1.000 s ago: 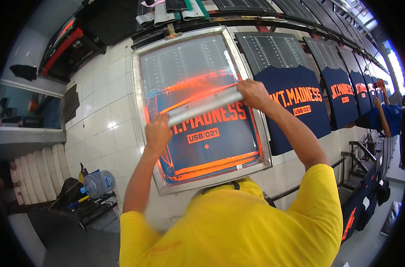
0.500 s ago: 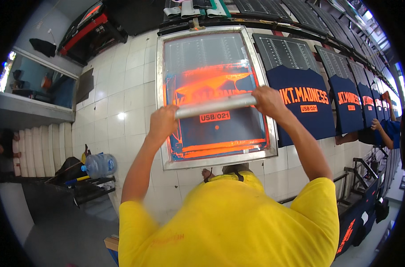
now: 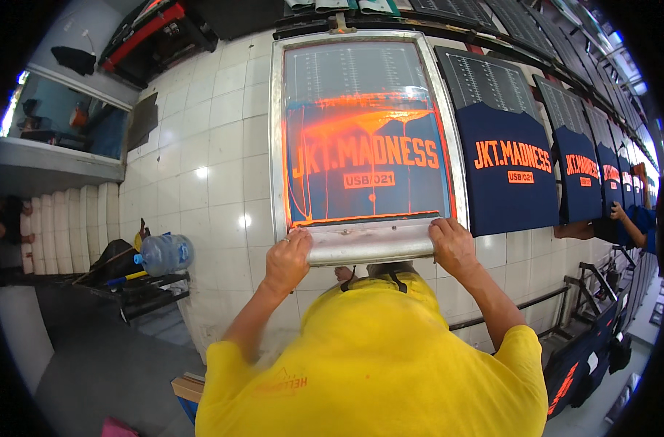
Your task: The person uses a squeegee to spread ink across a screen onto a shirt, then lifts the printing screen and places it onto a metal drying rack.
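Note:
A metal-framed printing screen (image 3: 277,131) lies on a navy T-shirt, with orange ink smeared over its mesh (image 3: 368,146) and an orange lettered design showing through. Both my hands grip a long silver squeegee (image 3: 368,242) lying across the screen's near edge. My left hand (image 3: 288,258) holds its left end and my right hand (image 3: 454,246) holds its right end. My yellow shirt (image 3: 376,357) fills the lower middle of the view.
To the right, a row of navy T-shirts (image 3: 507,167) with the same orange print lies along the long table. A co-worker's hand (image 3: 620,213) touches a far one. At the left are white tiles (image 3: 208,167), a large water bottle (image 3: 164,253) and a dark rack (image 3: 150,291).
My hands have pulled the squeegee from the middle of the screen down to its near edge, leaving orange ink spread over the design.

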`<state>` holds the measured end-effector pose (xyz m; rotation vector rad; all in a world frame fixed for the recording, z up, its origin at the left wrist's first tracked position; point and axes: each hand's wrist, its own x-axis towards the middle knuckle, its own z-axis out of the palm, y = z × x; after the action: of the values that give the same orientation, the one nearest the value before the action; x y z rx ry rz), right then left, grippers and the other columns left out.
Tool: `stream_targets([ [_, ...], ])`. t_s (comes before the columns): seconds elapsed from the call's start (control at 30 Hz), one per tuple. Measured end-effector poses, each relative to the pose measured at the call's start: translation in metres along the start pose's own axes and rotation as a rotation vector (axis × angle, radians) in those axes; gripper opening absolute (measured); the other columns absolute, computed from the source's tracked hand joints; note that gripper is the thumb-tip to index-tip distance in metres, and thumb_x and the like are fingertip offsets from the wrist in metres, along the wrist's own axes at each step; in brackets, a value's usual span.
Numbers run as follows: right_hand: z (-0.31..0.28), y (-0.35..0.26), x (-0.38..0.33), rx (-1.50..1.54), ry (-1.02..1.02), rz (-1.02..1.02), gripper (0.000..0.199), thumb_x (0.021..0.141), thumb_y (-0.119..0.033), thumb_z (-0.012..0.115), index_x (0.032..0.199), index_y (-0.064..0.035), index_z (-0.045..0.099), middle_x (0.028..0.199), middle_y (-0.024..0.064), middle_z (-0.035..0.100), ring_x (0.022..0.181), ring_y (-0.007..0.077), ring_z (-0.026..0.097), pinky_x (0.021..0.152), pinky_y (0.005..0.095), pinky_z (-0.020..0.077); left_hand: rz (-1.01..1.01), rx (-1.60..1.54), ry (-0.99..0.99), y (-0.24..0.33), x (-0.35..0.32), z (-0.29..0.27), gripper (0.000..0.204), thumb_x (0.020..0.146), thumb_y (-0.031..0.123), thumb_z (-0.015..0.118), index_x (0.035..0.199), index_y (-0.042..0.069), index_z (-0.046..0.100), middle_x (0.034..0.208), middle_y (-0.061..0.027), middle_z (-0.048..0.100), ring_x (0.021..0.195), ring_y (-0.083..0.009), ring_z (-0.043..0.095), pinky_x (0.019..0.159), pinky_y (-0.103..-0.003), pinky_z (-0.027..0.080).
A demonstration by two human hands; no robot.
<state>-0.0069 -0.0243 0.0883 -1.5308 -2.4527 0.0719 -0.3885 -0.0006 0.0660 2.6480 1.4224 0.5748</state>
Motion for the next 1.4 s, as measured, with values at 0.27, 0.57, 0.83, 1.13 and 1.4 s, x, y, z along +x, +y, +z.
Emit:
stream_targets([
  [0.27,0.018,0.028,0.066,-0.066,-0.007,0.045,0.018,0.068,0.001,0.064,0.084,-0.0028,0.058,0.089,0.0108,0.060,0.082,0.0281,0.060,0.068,0.0394,0.0534,0.054,-0.007,-0.004,-0.062,0.080,0.009,0.032,0.064,-0.007,0.063,0.095,0.003,0.066,0.098,-0.0113,0.070,0.087,-0.0269,0.070,0.072,-0.035,0.058],
  [0.57,0.025,0.081,0.166,-0.107,-0.042,0.144,0.016,0.071,0.001,0.067,0.086,-0.0038,0.062,0.092,0.0132,0.064,0.087,0.0322,0.064,0.071,0.0432,0.0555,0.070,0.028,-0.056,-0.135,0.185,0.029,0.029,0.066,-0.002,0.066,0.094,0.007,0.068,0.090,-0.0084,0.070,0.080,-0.0282,0.068,0.068,-0.040,0.056],
  [0.83,0.024,0.126,0.202,-0.110,-0.043,0.152,0.011,0.076,-0.007,0.068,0.086,-0.0049,0.065,0.087,0.0135,0.066,0.083,0.0321,0.066,0.073,0.0441,0.0550,-0.041,0.105,-0.183,-0.136,0.227,0.025,0.031,0.070,0.002,0.065,0.100,0.008,0.072,0.095,-0.0128,0.072,0.085,-0.0339,0.069,0.076,-0.044,0.056],
  [1.13,-0.006,0.050,0.056,0.009,0.034,0.056,0.032,0.058,0.004,0.071,0.088,-0.0051,0.063,0.088,0.0075,0.065,0.084,0.0290,0.065,0.070,0.0406,0.0547,-0.056,0.004,-0.125,-0.035,0.076,-0.015,0.031,0.067,-0.001,0.064,0.098,0.005,0.066,0.093,-0.0114,0.068,0.083,-0.0305,0.067,0.069,-0.042,0.056],
  [1.4,-0.015,-0.007,-0.029,0.085,0.013,0.063,0.023,0.062,0.005,0.063,0.084,-0.0016,0.058,0.095,0.0119,0.065,0.086,0.0309,0.063,0.070,0.0395,0.0546,0.011,-0.051,-0.024,0.022,-0.012,-0.005,0.032,0.069,-0.005,0.061,0.099,0.002,0.067,0.100,-0.0098,0.070,0.089,-0.0269,0.069,0.073,-0.036,0.057],
])
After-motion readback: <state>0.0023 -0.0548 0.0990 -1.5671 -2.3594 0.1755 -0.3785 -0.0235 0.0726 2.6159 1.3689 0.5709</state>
